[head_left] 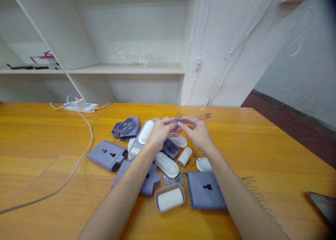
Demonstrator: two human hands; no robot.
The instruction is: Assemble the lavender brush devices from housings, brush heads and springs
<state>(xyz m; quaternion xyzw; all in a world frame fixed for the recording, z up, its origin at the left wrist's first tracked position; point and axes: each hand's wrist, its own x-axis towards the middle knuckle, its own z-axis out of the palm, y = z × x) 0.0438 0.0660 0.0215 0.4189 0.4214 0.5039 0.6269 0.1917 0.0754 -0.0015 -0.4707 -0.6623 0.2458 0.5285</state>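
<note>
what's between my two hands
A spring, pinched between the left hand and right hand; the head view shows it.

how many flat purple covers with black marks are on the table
3: one cover furthest left, one partly under the left forearm, one nearest, beside the right forearm. More could hide under the arms.

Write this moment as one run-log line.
left hand: pinching spring end | right hand: pinching same spring | table: purple housings, white brush heads
</note>
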